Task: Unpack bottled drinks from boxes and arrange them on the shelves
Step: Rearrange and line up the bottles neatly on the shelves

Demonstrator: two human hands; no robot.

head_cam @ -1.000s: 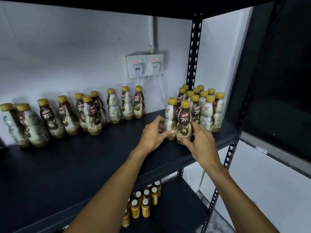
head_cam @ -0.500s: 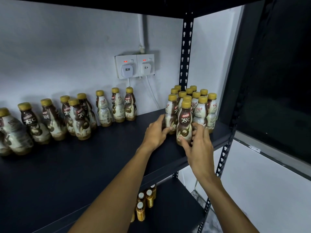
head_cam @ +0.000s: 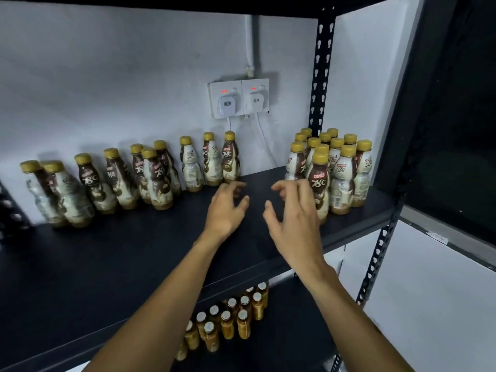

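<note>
Two hands empty, apart, fingers loosely spread: left hand (head_cam: 226, 210) and right hand (head_cam: 294, 218) hover over shelf (head_cam: 120, 259). Bottle cluster (head_cam: 341, 173) stands just right of right hand; bottle row (head_cam: 161, 178) along far wall, left. Judgement: bottles full, rigid, slick-sleeved, tippy; grip at waist.

Gold-capped Kopiko 78°C coffee bottles (head_cam: 341, 170) stand upright, packed tight at the black shelf's (head_cam: 134, 251) right end. A looser row (head_cam: 161, 178) lines the back wall. Small amber bottles (head_cam: 228, 318) cluster on the lower shelf (head_cam: 290, 331).
</note>
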